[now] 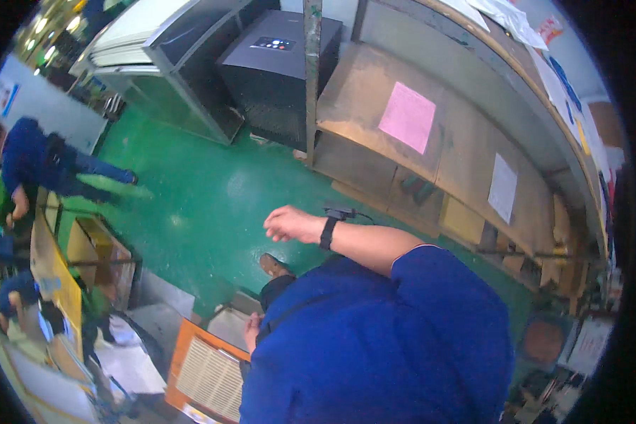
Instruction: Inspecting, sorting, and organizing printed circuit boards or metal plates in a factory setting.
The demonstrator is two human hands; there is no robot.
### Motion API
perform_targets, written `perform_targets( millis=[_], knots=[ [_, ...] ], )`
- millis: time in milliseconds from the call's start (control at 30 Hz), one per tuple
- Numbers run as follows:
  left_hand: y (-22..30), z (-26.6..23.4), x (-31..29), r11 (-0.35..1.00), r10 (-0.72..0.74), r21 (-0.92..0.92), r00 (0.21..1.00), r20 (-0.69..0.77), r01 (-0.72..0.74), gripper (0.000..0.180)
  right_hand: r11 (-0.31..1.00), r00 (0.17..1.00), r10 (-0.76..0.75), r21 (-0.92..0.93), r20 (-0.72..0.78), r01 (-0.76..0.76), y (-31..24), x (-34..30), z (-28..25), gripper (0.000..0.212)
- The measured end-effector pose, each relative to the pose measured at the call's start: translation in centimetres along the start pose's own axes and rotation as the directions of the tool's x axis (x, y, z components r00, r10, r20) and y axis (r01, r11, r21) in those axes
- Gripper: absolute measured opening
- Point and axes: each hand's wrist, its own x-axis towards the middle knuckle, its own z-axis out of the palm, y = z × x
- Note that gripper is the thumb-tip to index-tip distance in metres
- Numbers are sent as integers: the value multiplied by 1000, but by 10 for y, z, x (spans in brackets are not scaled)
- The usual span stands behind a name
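Note:
My right hand [290,225] hangs in the air over the green floor, its fingers loosely bent and a little apart, holding nothing. A black strap [328,233] circles that wrist, with a small dark device [340,211] and a cable on it. Lower down, my left hand [252,331] shows only in part beside my blue shirt; its visible fingers look loose, with nothing seen in them. Nearest to it is an orange-framed panel [180,353] with a slatted cream middle. One brown shoe [273,265] shows below me.
A wooden shelf [466,141] with a pink sheet [408,117] and a white sheet [502,189] runs along the right. A dark machine [275,78] stands beside a metal-framed cabinet [169,78]. Green floor [191,191] lies ahead. At left, a person [42,159] bends over a workbench.

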Motion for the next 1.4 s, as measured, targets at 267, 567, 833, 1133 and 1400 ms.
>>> perform_targets(
  millis=[267,567,833,1133,1400],
  knots=[
    [210,-167,147,964,116,-235,992,-42,-122,18,893,947,33,434,-319,115,-36,61,11,10],
    [297,-196,296,951,262,-201,958,112,-237,20,927,954,-157,296,-255,232,-167,223,50,14],
    [364,-256,342,965,216,156,976,-21,-210,42,983,985,-159,77,-73,165,-346,444,163,17],
    [300,-356,530,980,32,-181,962,-272,-84,33,975,911,-106,-138,399,174,-462,642,345,23],
    [475,-490,649,929,346,-54,910,-231,-367,19,999,959,51,-5,278,-52,-512,796,409,18]
  ],
)
